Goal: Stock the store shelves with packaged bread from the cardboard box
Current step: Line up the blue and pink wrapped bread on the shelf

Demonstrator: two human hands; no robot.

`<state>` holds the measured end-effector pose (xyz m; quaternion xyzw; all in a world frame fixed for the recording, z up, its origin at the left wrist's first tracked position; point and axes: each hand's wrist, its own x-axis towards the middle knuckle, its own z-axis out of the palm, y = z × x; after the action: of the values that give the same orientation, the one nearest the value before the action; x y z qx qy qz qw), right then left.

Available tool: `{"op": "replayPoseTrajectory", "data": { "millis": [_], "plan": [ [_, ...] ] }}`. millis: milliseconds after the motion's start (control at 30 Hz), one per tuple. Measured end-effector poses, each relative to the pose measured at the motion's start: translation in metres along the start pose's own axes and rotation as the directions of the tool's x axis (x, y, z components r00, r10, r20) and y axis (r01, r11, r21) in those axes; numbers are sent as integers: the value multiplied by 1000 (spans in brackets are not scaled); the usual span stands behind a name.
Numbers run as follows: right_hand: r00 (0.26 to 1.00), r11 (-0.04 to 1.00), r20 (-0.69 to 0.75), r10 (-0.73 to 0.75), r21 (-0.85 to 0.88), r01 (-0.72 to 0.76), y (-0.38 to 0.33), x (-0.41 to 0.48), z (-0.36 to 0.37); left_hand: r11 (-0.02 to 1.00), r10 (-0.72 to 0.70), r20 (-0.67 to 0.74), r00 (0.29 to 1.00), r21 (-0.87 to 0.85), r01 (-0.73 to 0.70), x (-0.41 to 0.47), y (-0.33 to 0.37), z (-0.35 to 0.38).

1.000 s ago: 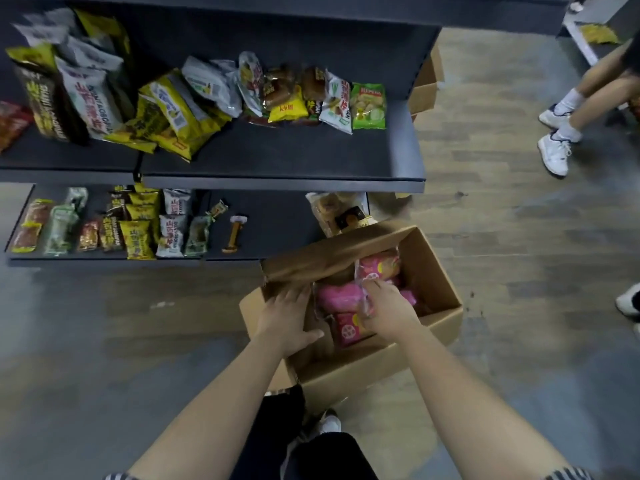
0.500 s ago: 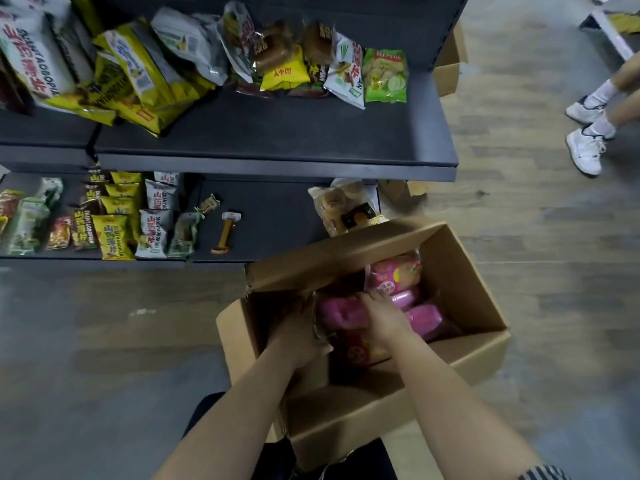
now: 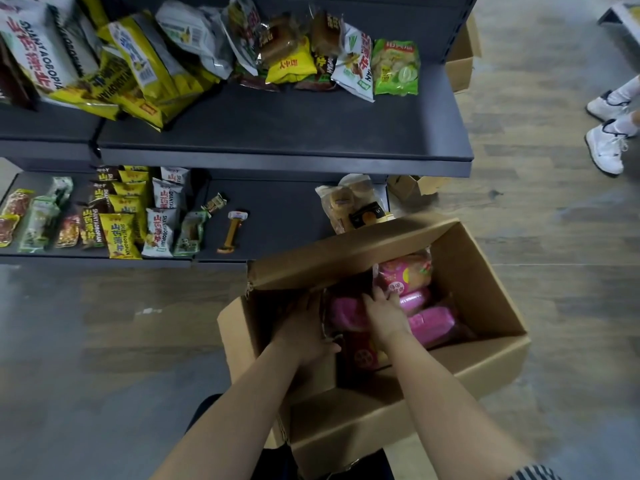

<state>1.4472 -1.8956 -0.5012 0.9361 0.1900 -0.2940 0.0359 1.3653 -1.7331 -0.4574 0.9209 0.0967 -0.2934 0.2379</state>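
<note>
Down in the cardboard box, both hands lay among the bread packs.
Its raised flap stood between box and lower shelf, where one bread bag leaned. The right hand had fingers spread on a pack; the left hand, shadowed, could not be judged. Four pink packs and one red pack showed; two white shoes stood aside.

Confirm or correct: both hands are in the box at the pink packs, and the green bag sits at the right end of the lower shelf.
Wrong shelf. The head view shows the green bag at the right end of the upper shelf, not the lower one. The rest holds: the left hand and right hand are in the box at the pink packs.
</note>
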Motion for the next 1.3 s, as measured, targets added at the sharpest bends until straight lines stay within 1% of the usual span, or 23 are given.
{"op": "replayPoseTrajectory", "data": {
  "millis": [167, 333, 500, 667, 800, 933, 1067, 1167, 1233, 1300],
  "plan": [
    [999, 997, 23, 32, 70, -33, 5, -11, -11, 1000, 17, 16, 1000, 19, -17, -7, 4, -8],
    [999, 993, -27, 34, 116, -30, 7, -39, -36, 992, 7, -18, 1000, 127, -5, -28, 13, -30],
    [998, 992, -59, 14, 127, -6, 4, -82, -84, 982, 28, -15, 999, 185, -25, -66, 30, -70],
    [997, 988, -78, 10, 153, 2, 5, -129, -143, 982, 57, -48, 997, 183, -47, -104, 51, -116],
    [994, 984, -112, 14, 177, 6, 9, -161, -186, 971, 128, -91, 988, 216, -106, -127, 71, -151],
    [986, 981, -161, 33, 196, -1, 13, -183, -213, 952, 226, -118, 967, 239, -193, -139, 87, -171],
    [979, 978, -202, 16, 208, 27, 14, -200, -233, 888, 361, -103, 927, 343, -307, -147, 109, -185],
    [974, 946, -226, 5, 317, 69, 14, -209, -247, 836, 440, -92, 893, 405, -370, -151, 123, -193],
    [973, 910, -231, -7, 402, 101, 15, -215, -255, 821, 465, -103, 879, 422, -385, -152, 128, -196],
    [974, 897, -225, -15, 428, 113, 18, -220, -261, 809, 488, -131, 863, 438, -391, -150, 129, -200]
  ]
}}
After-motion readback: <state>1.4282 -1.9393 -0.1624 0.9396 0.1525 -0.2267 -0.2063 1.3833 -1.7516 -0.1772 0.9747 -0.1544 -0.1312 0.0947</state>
